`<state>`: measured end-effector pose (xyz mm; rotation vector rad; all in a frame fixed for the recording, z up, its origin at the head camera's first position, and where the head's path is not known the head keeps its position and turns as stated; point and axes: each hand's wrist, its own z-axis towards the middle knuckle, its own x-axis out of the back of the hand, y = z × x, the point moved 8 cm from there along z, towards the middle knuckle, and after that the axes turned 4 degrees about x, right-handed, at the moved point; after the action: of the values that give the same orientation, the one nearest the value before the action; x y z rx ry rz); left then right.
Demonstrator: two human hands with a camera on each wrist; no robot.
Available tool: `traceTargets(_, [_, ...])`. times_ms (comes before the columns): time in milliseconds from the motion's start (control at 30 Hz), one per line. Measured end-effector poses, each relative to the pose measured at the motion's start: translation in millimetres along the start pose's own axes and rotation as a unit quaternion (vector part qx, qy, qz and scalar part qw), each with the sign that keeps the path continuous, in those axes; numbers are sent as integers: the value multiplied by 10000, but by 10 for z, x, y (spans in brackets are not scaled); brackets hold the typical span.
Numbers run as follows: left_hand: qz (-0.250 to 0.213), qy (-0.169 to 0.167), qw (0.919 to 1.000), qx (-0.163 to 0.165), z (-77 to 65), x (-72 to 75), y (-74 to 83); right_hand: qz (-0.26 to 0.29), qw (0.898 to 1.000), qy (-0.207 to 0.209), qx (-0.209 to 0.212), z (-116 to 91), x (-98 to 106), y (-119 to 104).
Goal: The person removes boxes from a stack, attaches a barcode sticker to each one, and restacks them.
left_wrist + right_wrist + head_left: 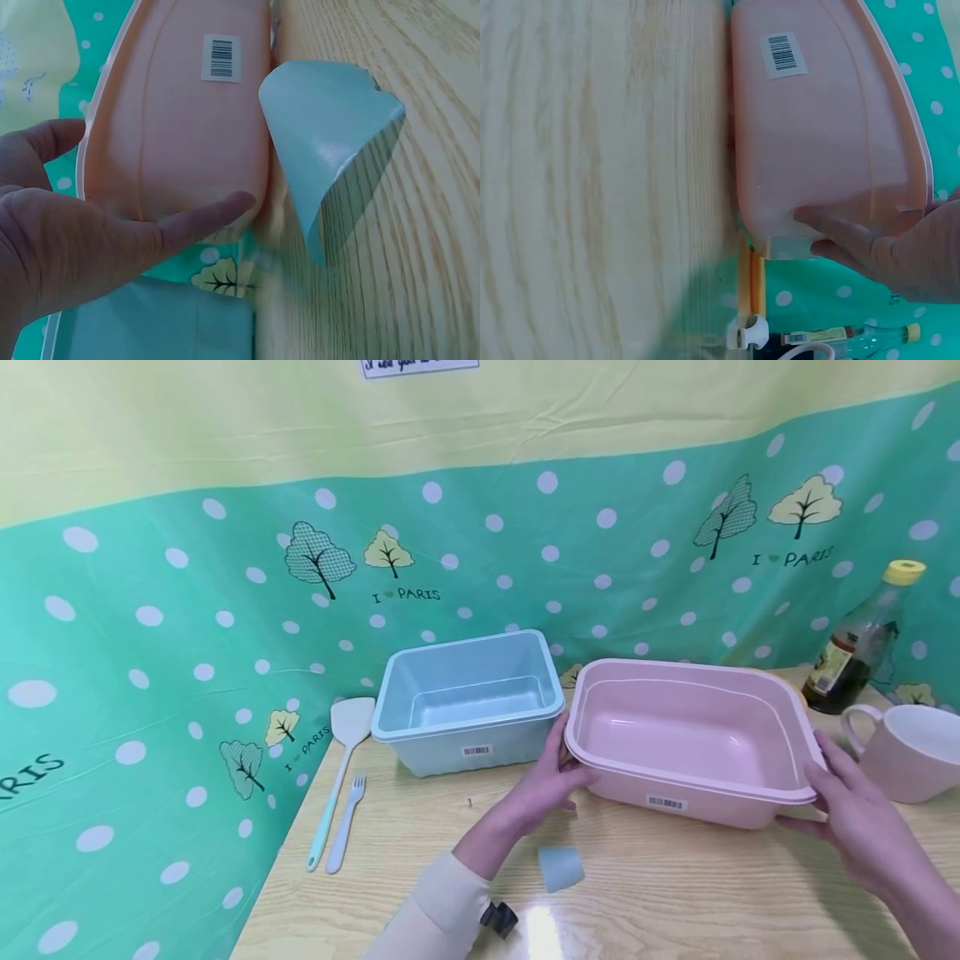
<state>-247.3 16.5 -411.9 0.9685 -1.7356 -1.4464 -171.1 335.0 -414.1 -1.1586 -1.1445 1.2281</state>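
A pink plastic basin point(667, 727) with a barcode label is held between my two hands at the right of the head view. My left hand point(543, 785) holds its left end, the thumb point(202, 221) along the front wall and another finger at the rim. At the other end, my right hand point(862, 814) holds the right side, its fingertips point(817, 217) against the wall below the rim. Whether the basin's bottom touches the table cannot be told. Left of it stands a light blue basin point(480, 727), close to my left fingers.
A curled pale blue piece point(560, 869) lies in front. At left are a spatula point(351, 724) and a fork point(347, 827). A pink mug point(918, 756) and a yellow-capped bottle point(855, 647) stand at right. A polka-dot cloth point(480, 560) hangs behind the wooden table point(675, 893).
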Motion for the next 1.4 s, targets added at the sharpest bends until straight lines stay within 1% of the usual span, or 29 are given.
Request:
traceTargets(100, [46,-8,10000,-50,-18,-11,13,-576,9983,69,-28,-17,7,-38])
traceTargets(167, [68,-8,9999,-97,-32,-24,29,-1075,9941,130,-101,-30,12,-71])
traceTargets(233, [110,1,9998,-155,-47,-40,56,-1456,9891,195,-114,-46,19,-103])
traceTargets(333, [189,55,9996,-187,-71,-54,91,-1711,9847,311,-92,-67,34,-147])
traceTargets(433, [244,71,9991,-338,-87,-63,133,-1829,9824,374,21,-82,38,-203])
traceTargets(633, [279,-1,9959,-857,-117,-92,267,-1898,9807,472,62,-113,53,-295])
traceTargets(800, [233,89,9946,-1011,-170,-107,373,-2032,9773,560,218,-130,63,-370])
traceTargets(933, [200,233,9938,-1071,-212,-106,445,-2222,9724,650,298,-123,68,-432])
traceTargets(1033, [145,328,9925,-1169,-242,-100,498,-2272,9709,683,334,-104,62,-475])
traceTargets(1100, [106,386,9910,-1277,-259,-97,536,-2245,9712,708,373,-95,64,-500])
traceTargets(1133, [95,407,9900,-1350,-264,-91,555,-2143,9734,705,412,-89,61,-513])
traceTargets(1233, [98,490,9872,-1514,-277,-76,597,-2089,9737,787,450,-84,58,-550])
traceTargets(1400, [138,552,9830,-1744,-319,-60,688,-2090,9720,1018,356,-57,56,-635])
